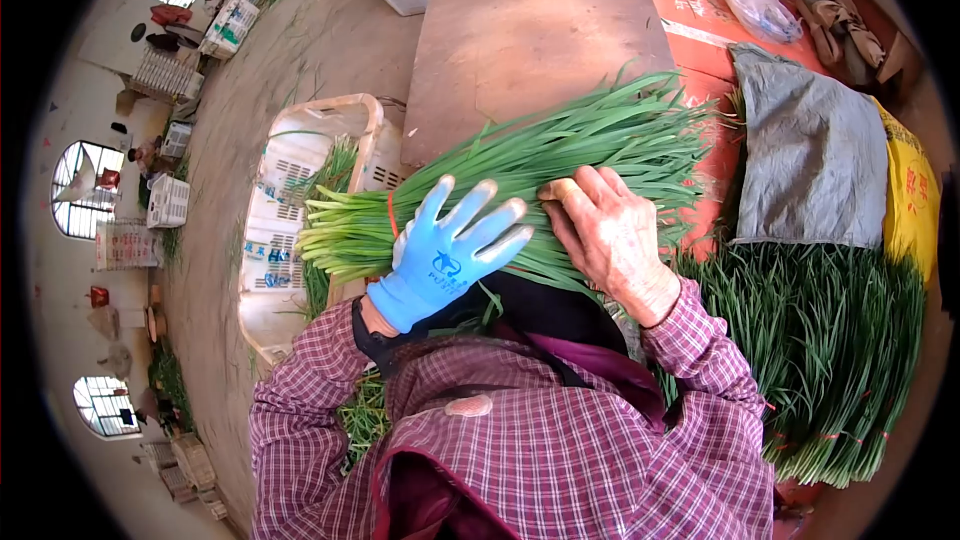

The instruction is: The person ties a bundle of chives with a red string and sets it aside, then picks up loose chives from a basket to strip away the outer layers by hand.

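Observation:
A large bundle of garlic chives lies across in front of me, pale stem ends to the left and green leaf tips to the right. A red band circles it near the stems. My left hand, in a blue glove with pale fingertips, rests flat on the bundle beside the band, fingers spread. Farther right, my bare right hand bends over the leaves on the near side, with thumb and fingers drawn together on some of them. Its fingertips are partly hidden.
A white plastic crate with loose chives stands left. Behind the bundle is a brown board. On the right, banded chives lie partly under a grey sheet and yellow bag. More crates line the far wall.

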Demonstrator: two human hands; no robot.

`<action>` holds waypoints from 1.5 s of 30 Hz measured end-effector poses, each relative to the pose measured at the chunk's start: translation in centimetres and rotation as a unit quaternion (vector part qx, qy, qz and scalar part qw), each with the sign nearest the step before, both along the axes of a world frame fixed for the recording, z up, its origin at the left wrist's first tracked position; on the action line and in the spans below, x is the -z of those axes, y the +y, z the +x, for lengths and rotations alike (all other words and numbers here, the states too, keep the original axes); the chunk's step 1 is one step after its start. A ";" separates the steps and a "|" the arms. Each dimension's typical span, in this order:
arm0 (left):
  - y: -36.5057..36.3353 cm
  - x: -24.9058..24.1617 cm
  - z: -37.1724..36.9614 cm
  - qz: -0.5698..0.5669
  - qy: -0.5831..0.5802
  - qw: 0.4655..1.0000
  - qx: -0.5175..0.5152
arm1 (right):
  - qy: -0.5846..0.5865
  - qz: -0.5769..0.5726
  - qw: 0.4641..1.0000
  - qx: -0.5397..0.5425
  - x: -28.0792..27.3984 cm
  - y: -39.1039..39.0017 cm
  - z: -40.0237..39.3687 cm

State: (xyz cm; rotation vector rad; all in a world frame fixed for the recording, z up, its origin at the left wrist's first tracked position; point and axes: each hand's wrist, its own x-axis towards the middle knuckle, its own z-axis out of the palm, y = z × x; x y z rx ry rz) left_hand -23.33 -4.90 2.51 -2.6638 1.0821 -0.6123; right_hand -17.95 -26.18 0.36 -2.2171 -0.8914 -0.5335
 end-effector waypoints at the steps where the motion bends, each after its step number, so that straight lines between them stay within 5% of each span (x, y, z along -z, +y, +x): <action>1: 0.0 0.0 0.0 -0.002 0.010 1.000 -0.006 | -0.005 0.013 1.000 0.001 0.0 0.1 -0.1; 7: 0.0 -0.2 -0.1 -0.010 0.020 1.000 -0.014 | -0.006 0.074 0.996 0.058 0.3 -0.3 0.0; 10: 0.1 -0.1 -0.1 -0.003 0.016 1.000 -0.013 | 0.041 0.200 0.974 0.098 0.2 -3.1 0.5; 14: -0.1 -0.1 -0.1 0.004 0.014 1.000 -0.003 | 0.141 0.112 0.976 0.122 -1.6 -7.7 0.9; 23: -0.1 0.0 -0.1 0.006 0.013 1.000 0.004 | 0.033 -0.013 0.991 0.130 1.0 -6.9 5.2; 45: -0.1 0.1 0.1 0.007 0.008 1.000 0.007 | 0.114 0.067 0.991 0.036 1.6 -5.2 6.2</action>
